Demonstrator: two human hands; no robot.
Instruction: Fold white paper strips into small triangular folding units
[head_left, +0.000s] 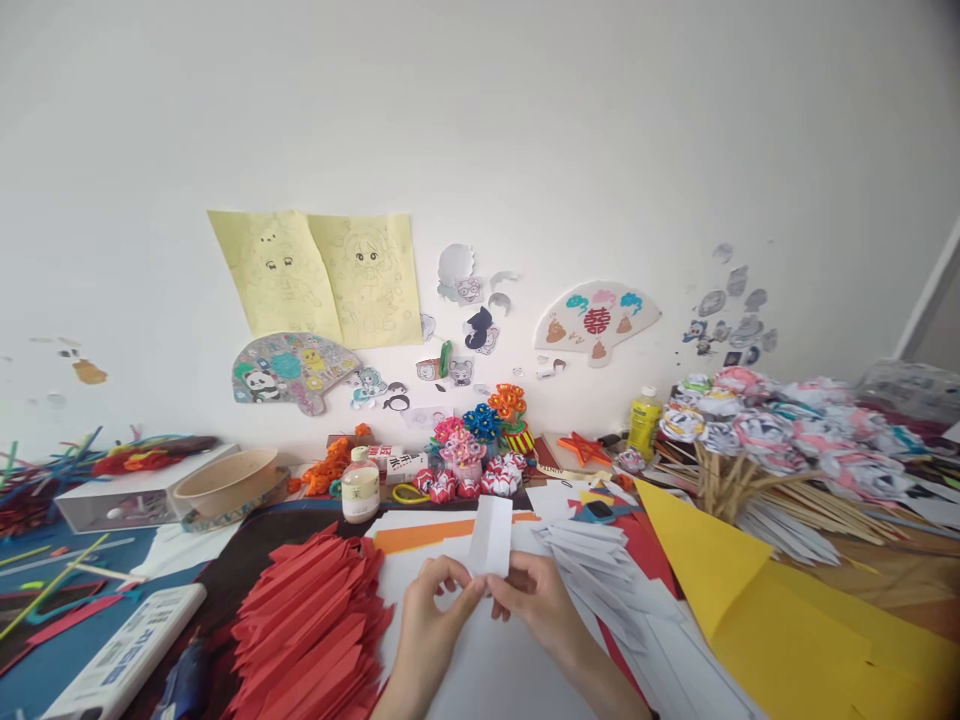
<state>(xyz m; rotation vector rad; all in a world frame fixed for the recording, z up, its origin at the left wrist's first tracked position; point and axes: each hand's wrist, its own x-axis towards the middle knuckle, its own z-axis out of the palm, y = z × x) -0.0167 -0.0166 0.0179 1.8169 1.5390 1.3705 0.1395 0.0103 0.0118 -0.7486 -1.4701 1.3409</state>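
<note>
Between my two hands a small white paper strip (491, 535) stands up, with a lengthwise crease in it. My left hand (439, 605) pinches its lower left edge with thumb and fingertips. On the lower right edge, my right hand (534, 592) is closed in a pinch too. Both thumbs nearly meet at the bottom of the strip. Under the hands lies a white sheet (491, 665). A heap of folded red paper strips (311, 620) lies left of my left hand. Folded white paper strips (592, 570) are piled to the right of my right hand.
Large yellow paper (795, 620) covers the right front. Behind are a cream bottle (361, 487), pipe-cleaner flowers (459, 445), a yellow bottle (643, 422) and paper flowers on sticks (772, 430). At left are a bowl (225, 482), a long white box (131, 655) and a dark blue tool (184, 680).
</note>
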